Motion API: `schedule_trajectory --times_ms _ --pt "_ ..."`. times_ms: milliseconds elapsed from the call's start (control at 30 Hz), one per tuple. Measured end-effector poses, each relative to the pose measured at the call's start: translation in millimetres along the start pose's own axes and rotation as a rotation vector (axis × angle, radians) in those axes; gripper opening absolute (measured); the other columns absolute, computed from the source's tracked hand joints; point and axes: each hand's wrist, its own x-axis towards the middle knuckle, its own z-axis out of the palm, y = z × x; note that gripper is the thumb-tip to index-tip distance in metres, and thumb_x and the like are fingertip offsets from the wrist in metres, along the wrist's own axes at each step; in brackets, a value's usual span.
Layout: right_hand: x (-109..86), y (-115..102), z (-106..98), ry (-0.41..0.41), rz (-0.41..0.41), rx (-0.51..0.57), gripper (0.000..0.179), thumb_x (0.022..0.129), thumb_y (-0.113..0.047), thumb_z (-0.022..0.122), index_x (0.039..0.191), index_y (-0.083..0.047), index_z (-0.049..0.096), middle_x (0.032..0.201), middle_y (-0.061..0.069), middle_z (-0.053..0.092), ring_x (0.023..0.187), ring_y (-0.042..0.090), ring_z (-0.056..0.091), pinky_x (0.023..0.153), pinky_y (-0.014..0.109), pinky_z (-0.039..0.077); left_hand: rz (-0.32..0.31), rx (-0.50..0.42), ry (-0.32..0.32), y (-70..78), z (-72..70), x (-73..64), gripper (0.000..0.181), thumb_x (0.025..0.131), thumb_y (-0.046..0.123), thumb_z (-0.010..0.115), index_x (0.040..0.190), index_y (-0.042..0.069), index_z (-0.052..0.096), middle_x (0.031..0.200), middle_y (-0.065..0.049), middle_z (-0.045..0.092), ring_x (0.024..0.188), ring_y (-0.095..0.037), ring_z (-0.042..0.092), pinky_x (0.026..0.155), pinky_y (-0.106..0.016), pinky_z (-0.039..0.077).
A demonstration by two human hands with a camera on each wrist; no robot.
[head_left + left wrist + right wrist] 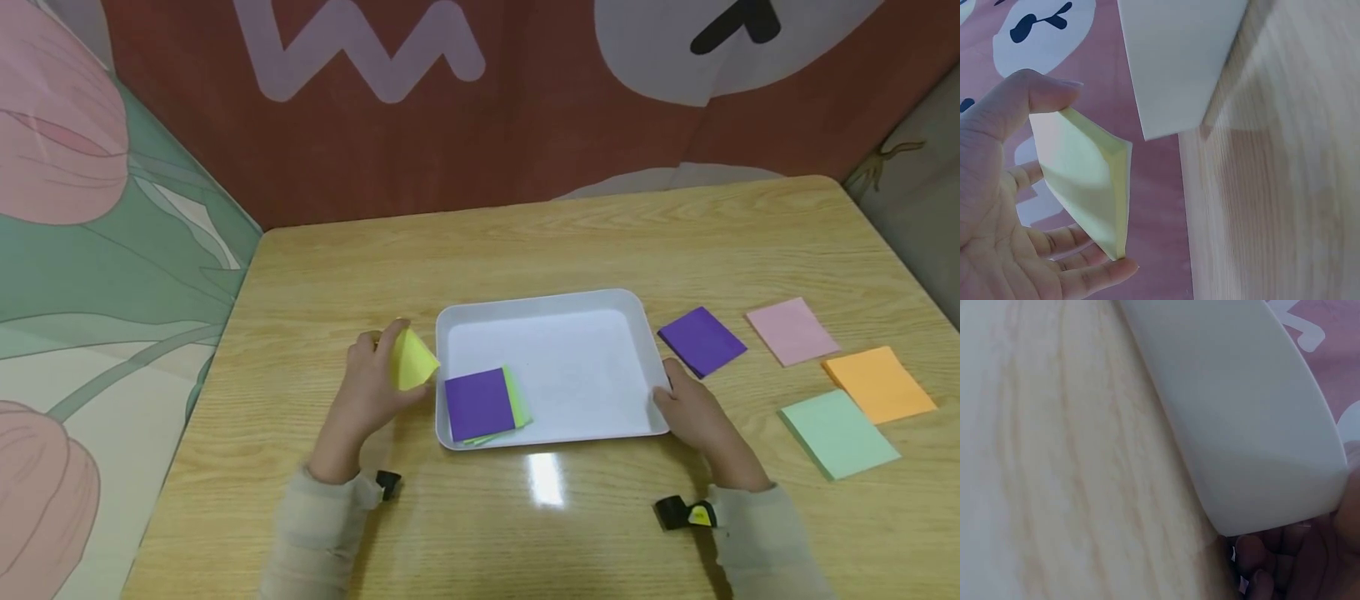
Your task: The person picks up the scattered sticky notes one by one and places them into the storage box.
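Observation:
My left hand (369, 379) holds a pad of yellow sticky notes (412, 361) just off the left end of a white tray (536, 302). In the left wrist view the thumb presses one edge of the yellow pad (1085, 175) and the fingers support the opposite edge. Inside the tray's near left corner lies a purple sticky-note pad (480, 405), with green notes (517, 400) showing from under it. At the tray's right end my right hand (690, 408) grips the rim, thumb on top; in the right wrist view its curled fingers (1250, 553) sit beneath the tray's corner.
To the tray's right lie a purple pad (702, 341), a pink pad (792, 332), an orange pad (880, 384) and a mint green pad (839, 434). The orange and mint pads meet at their edges. A printed wall covering (525, 150) rises behind the wooden table (337, 258).

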Motion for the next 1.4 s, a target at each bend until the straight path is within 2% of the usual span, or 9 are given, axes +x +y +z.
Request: schedule_trajectory --times_ms 433,767,1067,1400 --pt "-0.6 0.4 0.4 -0.009 0.008 0.013 0.029 0.087 -0.005 0.033 0.112 0.01 0.031 0.108 0.035 0.044 0.087 0.036 0.048 0.069 0.047 0.041 0.076 0.003 0.031 10.3 4.0 0.7 0.077 0.059 0.027 0.074 0.126 0.018 0.037 0.105 -0.021 0.038 0.095 -0.034 0.034 0.066 -0.04 0.04" --pt "-0.9 1.7 0.6 0.027 -0.026 0.006 0.025 0.085 -0.004 0.033 0.107 0.008 0.034 0.105 0.035 0.046 0.084 0.036 0.048 0.068 0.047 0.04 0.145 0.034 0.012 21.7 7.0 0.1 0.08 0.059 0.03 0.075 0.129 0.02 0.037 0.108 -0.018 0.039 0.095 -0.031 0.036 0.068 -0.04 0.041" --pt "-1.3 0.7 0.4 0.016 -0.017 0.017 0.027 0.086 -0.004 0.032 0.11 0.009 0.032 0.108 0.036 0.043 0.09 0.039 0.047 0.07 0.049 0.04 0.186 0.052 -0.007 27.3 12.2 0.7 0.079 0.06 0.03 0.073 0.129 0.023 0.035 0.111 -0.016 0.037 0.098 -0.03 0.035 0.068 -0.041 0.043" --pt "-1.4 0.1 0.0 0.015 -0.008 0.023 0.024 0.086 -0.004 0.033 0.106 0.008 0.033 0.106 0.035 0.045 0.085 0.035 0.047 0.068 0.047 0.041 0.249 0.063 -0.023 33.6 18.6 0.3 0.078 0.059 0.028 0.073 0.128 0.023 0.038 0.112 -0.017 0.039 0.101 -0.031 0.035 0.071 -0.04 0.042"
